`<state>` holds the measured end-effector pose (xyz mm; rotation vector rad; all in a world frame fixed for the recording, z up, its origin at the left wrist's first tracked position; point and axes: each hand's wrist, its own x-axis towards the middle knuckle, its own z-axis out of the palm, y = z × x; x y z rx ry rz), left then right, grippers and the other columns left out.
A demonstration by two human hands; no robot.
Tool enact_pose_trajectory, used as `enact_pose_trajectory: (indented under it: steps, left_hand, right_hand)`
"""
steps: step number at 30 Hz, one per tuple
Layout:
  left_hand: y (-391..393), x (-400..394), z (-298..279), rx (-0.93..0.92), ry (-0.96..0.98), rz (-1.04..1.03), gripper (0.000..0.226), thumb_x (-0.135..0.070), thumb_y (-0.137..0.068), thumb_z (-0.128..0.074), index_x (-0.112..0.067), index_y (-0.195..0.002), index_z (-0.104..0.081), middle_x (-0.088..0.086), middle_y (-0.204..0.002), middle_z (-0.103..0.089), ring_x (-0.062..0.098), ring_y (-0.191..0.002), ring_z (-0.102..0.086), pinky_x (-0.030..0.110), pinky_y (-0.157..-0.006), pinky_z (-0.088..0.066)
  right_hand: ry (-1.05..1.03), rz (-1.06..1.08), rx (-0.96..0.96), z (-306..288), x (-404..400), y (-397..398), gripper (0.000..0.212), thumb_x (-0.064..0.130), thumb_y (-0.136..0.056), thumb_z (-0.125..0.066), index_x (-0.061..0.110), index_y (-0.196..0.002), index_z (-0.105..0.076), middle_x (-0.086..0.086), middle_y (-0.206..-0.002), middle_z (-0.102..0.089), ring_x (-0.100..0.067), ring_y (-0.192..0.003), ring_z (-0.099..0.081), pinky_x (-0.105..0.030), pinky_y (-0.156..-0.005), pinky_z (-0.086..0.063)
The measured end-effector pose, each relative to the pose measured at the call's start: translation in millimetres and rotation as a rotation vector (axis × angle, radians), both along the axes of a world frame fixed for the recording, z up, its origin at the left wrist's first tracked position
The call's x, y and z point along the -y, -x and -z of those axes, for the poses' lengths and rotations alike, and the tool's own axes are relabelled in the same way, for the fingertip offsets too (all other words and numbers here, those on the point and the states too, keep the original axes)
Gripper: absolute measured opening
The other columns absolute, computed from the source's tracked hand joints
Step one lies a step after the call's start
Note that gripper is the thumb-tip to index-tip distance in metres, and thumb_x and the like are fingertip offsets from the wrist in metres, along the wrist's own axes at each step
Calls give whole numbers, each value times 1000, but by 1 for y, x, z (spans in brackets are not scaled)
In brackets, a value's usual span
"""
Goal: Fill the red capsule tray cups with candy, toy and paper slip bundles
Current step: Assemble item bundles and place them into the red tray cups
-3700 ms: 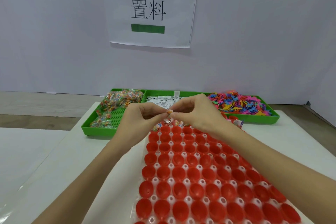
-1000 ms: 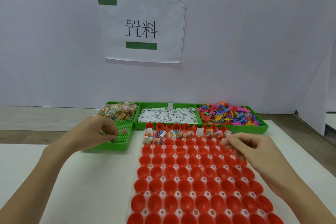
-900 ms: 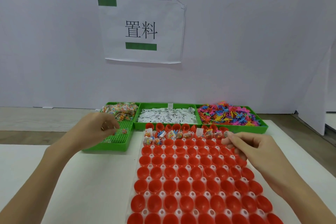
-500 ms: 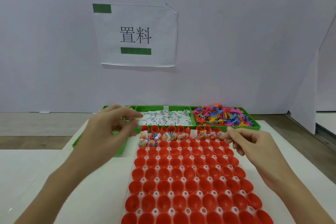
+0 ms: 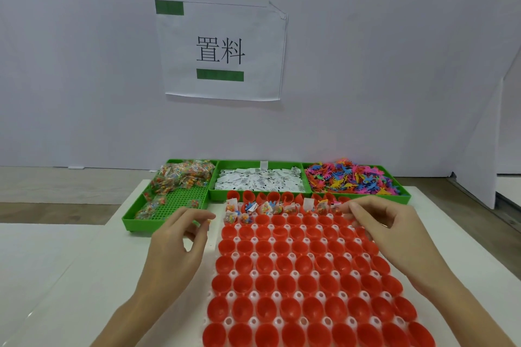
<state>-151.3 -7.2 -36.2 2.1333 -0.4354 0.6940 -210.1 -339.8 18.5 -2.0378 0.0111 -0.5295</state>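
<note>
The red capsule tray (image 5: 296, 265) lies in front of me, and most of its cups hold nothing. Several cups in the second row from the far end hold candy, toy and paper slip bundles (image 5: 265, 208). My left hand (image 5: 180, 236) hovers just left of the tray's far corner. Its thumb and fingers pinch a small candy packet (image 5: 209, 221). My right hand (image 5: 392, 228) reaches over the tray's far right part. Its fingertips are pinched on the bundle (image 5: 337, 209) in a cup at the right end of the filled row.
Three green bins stand behind the tray: candy packets (image 5: 183, 177) on the left, paper slips (image 5: 259, 182) in the middle, colourful plastic toys (image 5: 352, 179) on the right. A white wall with a paper sign (image 5: 222, 51) rises behind them. White tabletop (image 5: 84, 276) extends to the left.
My left hand picked in the candy bin, rose toward the paper slips, then came down beside the tray's far left corner. My right hand stayed at the right end of the filled row.
</note>
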Motion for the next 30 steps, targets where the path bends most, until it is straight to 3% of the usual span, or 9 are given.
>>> enact_pose_trajectory:
  steps: [5,9,12,14,17,21,24,27,30]
  left_hand:
    - [-3,-4,2,1,36,-14,28,1,-91,-70,-27,-97,-72,-18,-94,-64,10,-80,-65,11,-68,-47]
    - [-1,0,0,-12,87,1,25,-1,-92,-69,-26,-98,-71,-16,-96,-65,11,-77,-69,24,-70,-54]
    - [1,3,-1,-40,144,29,23,-2,-92,-70,-24,-98,-70,-11,-95,-68,8,-75,-73,30,-70,-57]
    - [2,3,-1,-56,170,47,22,-2,-92,-71,-23,-99,-69,-7,-93,-70,6,-74,-74,28,-70,-58]
    - [3,3,-2,-59,185,42,23,-1,-92,-71,-23,-98,-68,-4,-90,-72,4,-73,-74,22,-68,-58]
    - [3,2,-3,-47,202,30,25,-1,-92,-71,-25,-96,-68,-5,-90,-72,4,-72,-74,11,-64,-52]
    - [3,1,-5,-36,200,20,23,-2,-91,-72,-25,-97,-68,-6,-91,-72,3,-72,-74,8,-62,-49]
    - [4,1,-8,-29,190,20,22,-2,-91,-72,-23,-98,-69,-7,-92,-72,4,-73,-74,11,-64,-52]
    - [6,2,-9,-24,163,30,22,-3,-91,-72,-23,-98,-69,-9,-92,-71,6,-74,-74,19,-67,-57]
  right_hand:
    - [299,-39,55,-7,-15,-13,28,13,-95,-66,39,-100,-75,28,-95,-72,5,-94,-67,-15,-78,-52]
    - [460,-99,14,-14,-26,-51,22,15,-95,-68,35,-100,-77,27,-93,-71,9,-90,-65,-6,-79,-50]
    - [546,-101,-38,-15,-29,-93,18,15,-98,-66,25,-105,-79,14,-100,-75,7,-86,-64,0,-76,-44]
    - [584,-100,-91,-14,-30,-120,18,13,-99,-63,19,-108,-78,5,-107,-76,-2,-92,-66,-4,-82,-43]
    - [650,-115,-182,-12,-32,-154,19,13,-100,-62,15,-112,-77,-4,-115,-75,-17,-105,-68,-26,-95,-51]
    - [708,-152,-308,-9,-33,-186,16,16,-97,-68,14,-108,-79,-9,-108,-77,-15,-85,-69,-22,-76,-52]
    - [758,-190,-372,-7,-37,-199,17,24,-91,-76,13,-104,-81,-7,-107,-77,-17,-94,-70,-33,-87,-57]
    - [790,-215,-403,-2,-40,-204,19,28,-86,-81,14,-100,-81,-4,-98,-76,-16,-88,-69,-26,-75,-52]
    - [820,-206,-423,1,-39,-210,12,20,-86,-81,10,-92,-78,-4,-95,-75,-11,-78,-64,-18,-63,-47]
